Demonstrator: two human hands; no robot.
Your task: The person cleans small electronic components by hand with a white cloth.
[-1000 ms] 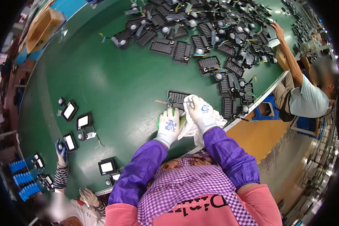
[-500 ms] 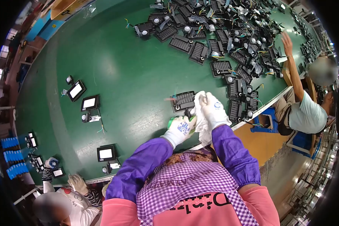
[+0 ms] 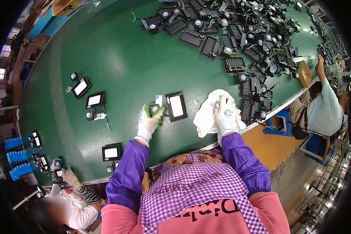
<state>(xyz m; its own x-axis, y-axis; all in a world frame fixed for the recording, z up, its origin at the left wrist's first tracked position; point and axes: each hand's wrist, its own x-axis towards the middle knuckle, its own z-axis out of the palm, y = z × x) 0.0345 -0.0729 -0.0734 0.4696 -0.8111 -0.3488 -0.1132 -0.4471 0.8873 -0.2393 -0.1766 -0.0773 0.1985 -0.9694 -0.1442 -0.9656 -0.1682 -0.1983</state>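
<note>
My left hand (image 3: 149,121), in a white glove with green fingertips, grips the sensor (image 3: 155,109) of a black floodlight (image 3: 176,106). That floodlight lies on the green table with its pale front panel facing up, and a white tag stands above the sensor. To the right, my right hand (image 3: 225,115), also gloved in white, is on a white cloth (image 3: 208,116) spread loosely on the table, its fingers pressed into the fabric.
Many floodlights (image 3: 234,65) are heaped at the upper right of the green table (image 3: 117,74). Several face-up floodlights (image 3: 93,100) lie at left. A co-worker (image 3: 76,206) handles one at lower left; another person (image 3: 325,111) sits at right beside a cardboard box (image 3: 304,74).
The floodlight has been turned from ribbed back up to panel up. My left hand has moved left with its sensor. The cloth has spread out under my right hand.
</note>
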